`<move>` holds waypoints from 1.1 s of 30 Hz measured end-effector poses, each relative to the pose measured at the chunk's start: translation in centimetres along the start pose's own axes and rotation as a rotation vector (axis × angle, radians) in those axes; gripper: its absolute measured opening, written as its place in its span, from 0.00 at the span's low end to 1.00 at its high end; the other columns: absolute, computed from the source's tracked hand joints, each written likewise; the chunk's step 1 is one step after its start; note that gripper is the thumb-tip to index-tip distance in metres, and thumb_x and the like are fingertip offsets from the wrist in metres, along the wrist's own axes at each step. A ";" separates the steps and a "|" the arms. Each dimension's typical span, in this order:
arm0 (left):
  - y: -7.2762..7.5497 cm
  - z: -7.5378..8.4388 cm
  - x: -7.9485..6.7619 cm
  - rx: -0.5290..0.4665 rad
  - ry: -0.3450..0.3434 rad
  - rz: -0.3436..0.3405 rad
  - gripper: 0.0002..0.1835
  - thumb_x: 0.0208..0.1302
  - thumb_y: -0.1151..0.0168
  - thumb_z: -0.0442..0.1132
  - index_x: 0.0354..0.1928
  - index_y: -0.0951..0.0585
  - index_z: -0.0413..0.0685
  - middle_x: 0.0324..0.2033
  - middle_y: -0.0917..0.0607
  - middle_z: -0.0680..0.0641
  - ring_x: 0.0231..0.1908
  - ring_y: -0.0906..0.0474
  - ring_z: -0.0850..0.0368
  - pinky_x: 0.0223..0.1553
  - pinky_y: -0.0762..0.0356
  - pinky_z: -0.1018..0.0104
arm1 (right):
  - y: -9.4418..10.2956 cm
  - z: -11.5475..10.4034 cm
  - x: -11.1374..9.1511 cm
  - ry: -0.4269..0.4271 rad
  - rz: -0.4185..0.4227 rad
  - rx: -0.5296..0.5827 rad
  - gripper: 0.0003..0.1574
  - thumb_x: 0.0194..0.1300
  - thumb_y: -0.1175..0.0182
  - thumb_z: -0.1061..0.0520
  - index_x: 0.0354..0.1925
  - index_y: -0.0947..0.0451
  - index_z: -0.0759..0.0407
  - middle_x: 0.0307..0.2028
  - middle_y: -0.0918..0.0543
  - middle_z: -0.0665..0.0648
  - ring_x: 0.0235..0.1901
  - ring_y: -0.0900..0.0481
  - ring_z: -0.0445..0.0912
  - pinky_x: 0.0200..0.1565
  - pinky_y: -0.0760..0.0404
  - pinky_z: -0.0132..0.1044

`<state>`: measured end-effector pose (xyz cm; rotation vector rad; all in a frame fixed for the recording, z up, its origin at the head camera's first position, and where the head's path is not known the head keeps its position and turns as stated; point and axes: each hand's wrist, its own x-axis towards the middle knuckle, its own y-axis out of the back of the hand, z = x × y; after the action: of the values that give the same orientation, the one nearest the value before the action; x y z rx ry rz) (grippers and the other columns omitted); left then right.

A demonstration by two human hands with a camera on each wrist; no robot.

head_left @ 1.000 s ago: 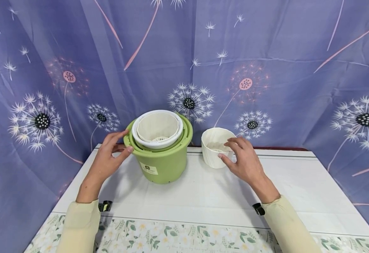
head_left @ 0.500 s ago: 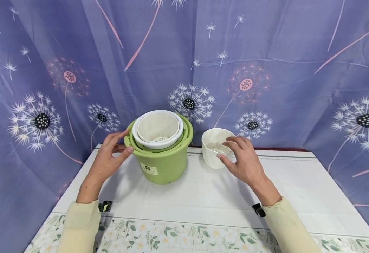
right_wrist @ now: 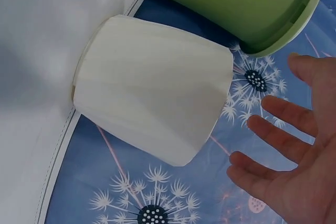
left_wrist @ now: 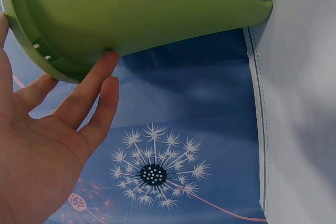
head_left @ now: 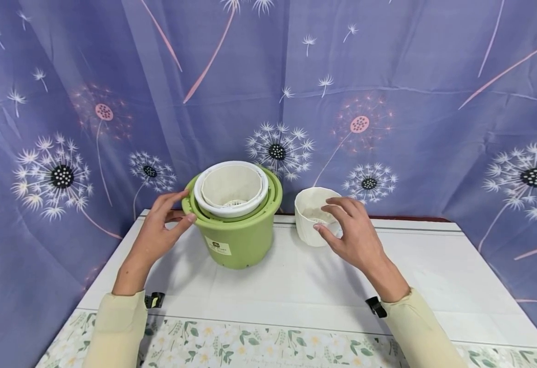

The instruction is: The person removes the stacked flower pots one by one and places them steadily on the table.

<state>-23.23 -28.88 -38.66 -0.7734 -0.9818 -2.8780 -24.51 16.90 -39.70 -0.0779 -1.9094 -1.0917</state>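
Note:
A green plastic flowerpot (head_left: 237, 245) stands on the table left of centre. Nested in its mouth are another green pot, a white-rimmed pot (head_left: 254, 204) and, innermost, a cream pot (head_left: 231, 184) with a slotted bottom. My left hand (head_left: 160, 232) has its fingertips and thumb against the left side of the green rim, its fingers loosely bent; the left wrist view shows fingers touching the green wall (left_wrist: 142, 14). To the right, a separate cream pot (right_wrist: 152, 87) stands upright. Near its rim my right hand (head_left: 353, 232) hovers with parted fingers, apart from the pot in the right wrist view.
A white cloth with a floral front band (head_left: 268, 342) covers the table (head_left: 287, 291). Close behind the pots hangs a blue-purple dandelion curtain (head_left: 402, 133). A dark red edge (head_left: 406, 219) shows at the table's back. Black straps (head_left: 376, 307) circle both wrists.
My right fingertips have shifted slightly left over the cream pot's near rim. The left hand and the pots keep their places; the head view has drifted slightly.

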 end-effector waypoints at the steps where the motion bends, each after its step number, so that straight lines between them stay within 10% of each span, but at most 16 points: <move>1: 0.0 0.0 0.0 0.000 -0.002 0.001 0.35 0.78 0.34 0.44 0.82 0.34 0.51 0.72 0.32 0.41 0.56 0.16 0.43 0.53 0.24 0.82 | 0.0 -0.1 0.0 0.003 0.000 0.003 0.23 0.63 0.23 0.52 0.50 0.15 0.65 0.57 0.16 0.66 0.60 0.24 0.65 0.64 0.28 0.60; 15: -0.2 -0.7 0.3 0.000 -0.026 0.013 0.35 0.77 0.33 0.42 0.81 0.33 0.53 0.71 0.31 0.42 0.51 0.21 0.74 0.56 0.20 0.75 | -0.3 -1.3 1.2 0.040 0.027 0.051 0.23 0.62 0.23 0.53 0.51 0.15 0.64 0.57 0.16 0.64 0.60 0.23 0.65 0.65 0.28 0.59; 33: -0.3 -0.7 0.3 -0.029 -0.032 0.006 0.35 0.77 0.34 0.41 0.81 0.33 0.51 0.71 0.31 0.41 0.52 0.21 0.75 0.53 0.22 0.82 | -1.2 -3.0 2.7 0.071 0.043 0.115 0.22 0.64 0.24 0.56 0.54 0.15 0.63 0.59 0.17 0.64 0.63 0.24 0.64 0.67 0.30 0.60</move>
<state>-23.89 -29.01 -39.13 -0.8255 -0.9413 -2.8898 -24.62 13.12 -37.93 -0.0162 -1.8942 -0.9422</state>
